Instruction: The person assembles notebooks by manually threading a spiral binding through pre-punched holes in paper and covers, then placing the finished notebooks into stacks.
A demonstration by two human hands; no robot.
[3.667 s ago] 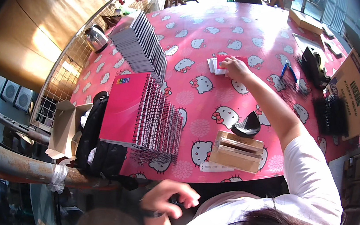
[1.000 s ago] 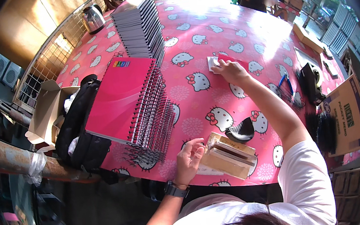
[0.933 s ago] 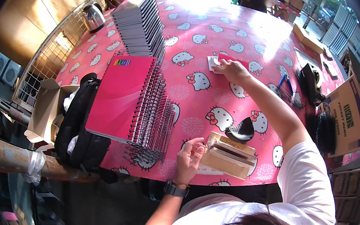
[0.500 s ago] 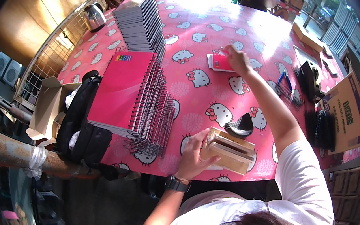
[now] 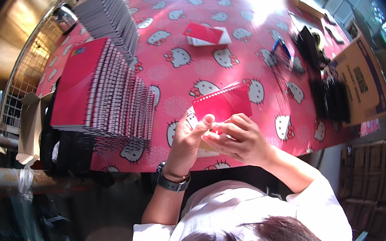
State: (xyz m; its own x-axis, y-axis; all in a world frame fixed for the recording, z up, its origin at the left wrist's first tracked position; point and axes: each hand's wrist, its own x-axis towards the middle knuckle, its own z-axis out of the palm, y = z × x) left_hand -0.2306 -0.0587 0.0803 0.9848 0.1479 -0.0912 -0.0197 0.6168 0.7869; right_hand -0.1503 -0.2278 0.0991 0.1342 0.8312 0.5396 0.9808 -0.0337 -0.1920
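Observation:
I hold a small red notebook cover sheet (image 5: pixel 223 103) with a punched top edge up in front of me, above the near table edge. My left hand (image 5: pixel 189 139), with a dark watch on its wrist, grips its lower left part. My right hand (image 5: pixel 238 138) pinches its lower edge from the right. Under my hands something pale shows, mostly hidden. A small pile of red and white covers (image 5: pixel 206 34) lies farther out on the pink cartoon-cat tablecloth (image 5: pixel 173 70).
A tall fanned stack of red spiral notebooks (image 5: pixel 99 93) lies at the left, a grey stack (image 5: pixel 107 18) behind it. Black binding combs (image 5: pixel 328 98), a cardboard box (image 5: pixel 362 80), a blue pen (image 5: pixel 281 47) and dark tools are at the right. A black bag (image 5: pixel 70 151) hangs at the table's left edge.
My right hand has come back from the far pile with a red cover. Both hands now hold it together near me, lifted off the stack by the table edge.

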